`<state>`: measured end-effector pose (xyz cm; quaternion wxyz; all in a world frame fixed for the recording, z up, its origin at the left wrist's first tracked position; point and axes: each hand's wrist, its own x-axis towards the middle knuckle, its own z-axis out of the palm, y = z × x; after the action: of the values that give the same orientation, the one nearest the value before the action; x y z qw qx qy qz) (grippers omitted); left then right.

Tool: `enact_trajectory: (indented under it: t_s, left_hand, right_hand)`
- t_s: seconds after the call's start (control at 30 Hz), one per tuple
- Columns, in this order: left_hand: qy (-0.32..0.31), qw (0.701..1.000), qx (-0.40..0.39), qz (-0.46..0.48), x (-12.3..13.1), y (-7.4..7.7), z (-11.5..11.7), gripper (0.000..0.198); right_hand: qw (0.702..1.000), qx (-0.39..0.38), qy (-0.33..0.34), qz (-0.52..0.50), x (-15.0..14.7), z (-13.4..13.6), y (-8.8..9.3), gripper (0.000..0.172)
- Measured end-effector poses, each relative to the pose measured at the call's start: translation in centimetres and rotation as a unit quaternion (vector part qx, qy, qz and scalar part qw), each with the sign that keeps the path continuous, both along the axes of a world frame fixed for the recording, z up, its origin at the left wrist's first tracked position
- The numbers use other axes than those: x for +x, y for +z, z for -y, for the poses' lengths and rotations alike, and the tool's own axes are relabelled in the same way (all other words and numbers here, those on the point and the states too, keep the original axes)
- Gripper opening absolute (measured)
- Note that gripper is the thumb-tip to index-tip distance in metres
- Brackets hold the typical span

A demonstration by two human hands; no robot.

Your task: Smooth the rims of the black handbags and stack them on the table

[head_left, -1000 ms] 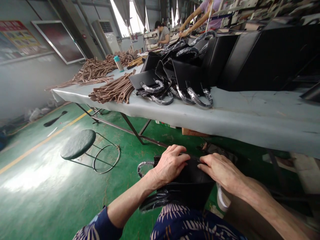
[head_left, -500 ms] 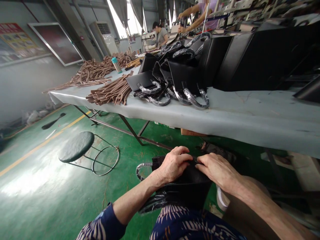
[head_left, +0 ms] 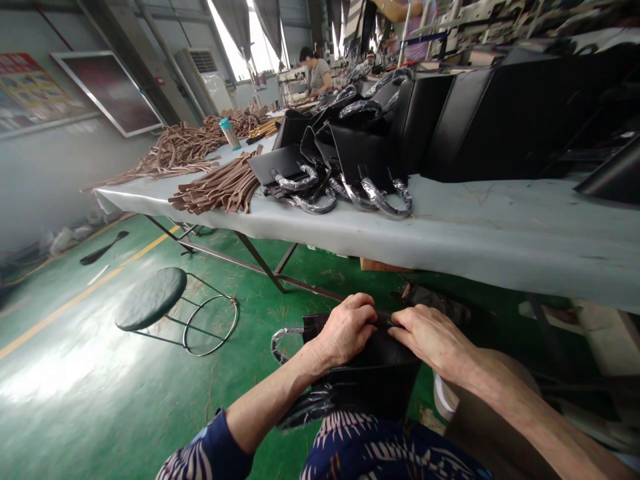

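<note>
A black handbag [head_left: 367, 390] rests against my lap, its opening facing up. One plastic-wrapped handle [head_left: 281, 341] sticks out to the left, and another wrapped handle [head_left: 305, 408] lies along the near side. My left hand [head_left: 346, 330] is closed over the far rim, with the fingers curled onto the black material. On the same rim, a little to the right, my right hand [head_left: 425, 333] pinches the edge between thumb and fingers. A small gap separates the two hands. The inside of the bag is dark, and its bottom is out of sight.
Ahead stands a long table [head_left: 450, 240] bearing wrapped-handle black bags [head_left: 360, 157], brown straps [head_left: 220, 187] and a teal-capped bottle [head_left: 230, 135]. A round stool [head_left: 153, 299] stands on the green floor at left. Further back, a person in stripes [head_left: 319, 75] sits near machines.
My left hand has shifted slightly left along the rim, widening the gap to my right hand. The view has turned a little. In the background, a person's arms have risen, lifting dark material.
</note>
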<state>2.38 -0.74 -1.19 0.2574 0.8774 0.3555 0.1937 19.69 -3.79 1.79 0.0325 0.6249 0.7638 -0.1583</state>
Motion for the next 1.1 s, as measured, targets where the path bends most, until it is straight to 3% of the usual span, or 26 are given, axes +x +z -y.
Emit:
enact_trajectory:
  t_s: [0.33, 0.57, 0.77, 0.87, 1.1]
  left_hand:
    - [-0.033, 0.987, 0.041, -0.153, -2.1, 1.5, -0.1, 0.012]
    - [0.017, 0.992, 0.019, -0.122, -3.8, 1.6, 0.2, 0.004]
    - [0.003, 0.992, 0.006, -0.128, -3.9, 2.3, 0.6, 0.014]
    - [0.012, 0.994, 0.008, -0.113, -3.8, 2.4, 0.8, 0.008]
    - [0.035, 0.997, 0.005, -0.074, -3.8, 1.1, 0.4, 0.015]
  right_hand:
    - [1.000, -0.007, -0.005, -0.010, 0.0, -0.3, 0.3, 0.024]
    - [1.000, -0.003, 0.002, -0.018, -0.1, -0.4, 0.1, 0.024]
    - [1.000, -0.003, -0.010, -0.007, 0.1, -0.6, 0.1, 0.025]
    - [1.000, 0.001, -0.012, -0.007, 0.1, -0.5, 0.1, 0.025]
    - [1.000, 0.006, 0.010, 0.001, 0.1, -0.4, -0.1, 0.026]
